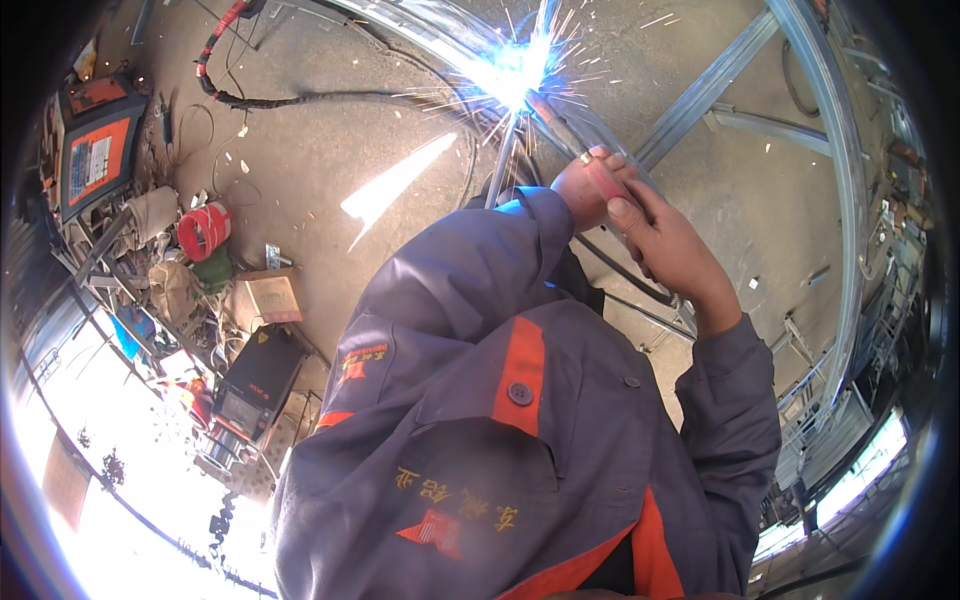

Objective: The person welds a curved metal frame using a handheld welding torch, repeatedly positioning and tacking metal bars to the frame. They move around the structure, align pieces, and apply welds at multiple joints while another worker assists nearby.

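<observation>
A welding torch slants up and left from my hands, its tip at a blinding blue-white arc that throws sparks. My left hand is closed around the torch near its reddish handle. Just behind it, my right hand wraps the handle too, thumb lying along the top. The arc burns on metal bars that run across the top of the view; glare hides the joint itself. A thin bar reaches from the glow down toward my left sleeve.
Galvanised steel beams form a frame at the right. A dark cable crosses the floor. At the left stand an orange-and-black machine, a red bucket, a cardboard box and a black case, amid scrap.
</observation>
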A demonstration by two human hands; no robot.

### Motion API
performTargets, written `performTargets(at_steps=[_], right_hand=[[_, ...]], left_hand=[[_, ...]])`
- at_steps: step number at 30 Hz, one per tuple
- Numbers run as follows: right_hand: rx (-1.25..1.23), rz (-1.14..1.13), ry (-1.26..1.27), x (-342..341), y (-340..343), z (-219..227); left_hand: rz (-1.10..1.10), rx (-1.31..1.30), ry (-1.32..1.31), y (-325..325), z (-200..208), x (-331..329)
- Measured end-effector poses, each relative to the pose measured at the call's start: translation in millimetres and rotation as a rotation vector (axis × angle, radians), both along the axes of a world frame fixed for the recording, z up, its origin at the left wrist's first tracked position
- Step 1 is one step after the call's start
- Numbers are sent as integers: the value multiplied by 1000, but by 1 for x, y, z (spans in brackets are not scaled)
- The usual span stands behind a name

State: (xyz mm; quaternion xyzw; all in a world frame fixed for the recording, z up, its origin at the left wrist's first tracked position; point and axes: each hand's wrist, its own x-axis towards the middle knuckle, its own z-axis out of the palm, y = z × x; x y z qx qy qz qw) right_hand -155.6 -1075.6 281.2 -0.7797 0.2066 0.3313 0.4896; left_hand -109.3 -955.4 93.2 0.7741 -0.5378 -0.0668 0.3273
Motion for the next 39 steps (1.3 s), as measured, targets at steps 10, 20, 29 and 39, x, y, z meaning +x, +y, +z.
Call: performTargets(at_steps=[10, 20, 29, 39], right_hand=[[-38, 70, -11, 9, -4, 10], [-66, 76, 41, 12, -4, 13], [-79, 90, 45, 13, -6, 15], [203, -550, -32, -83, -21, 19]], left_hand=[[52, -52, 28, -2, 0, -2], [39, -40, 63, 1, 6, 0], [18, -42, 72, 2, 15, 4], [-3, -93, -87, -2, 0, -1]])
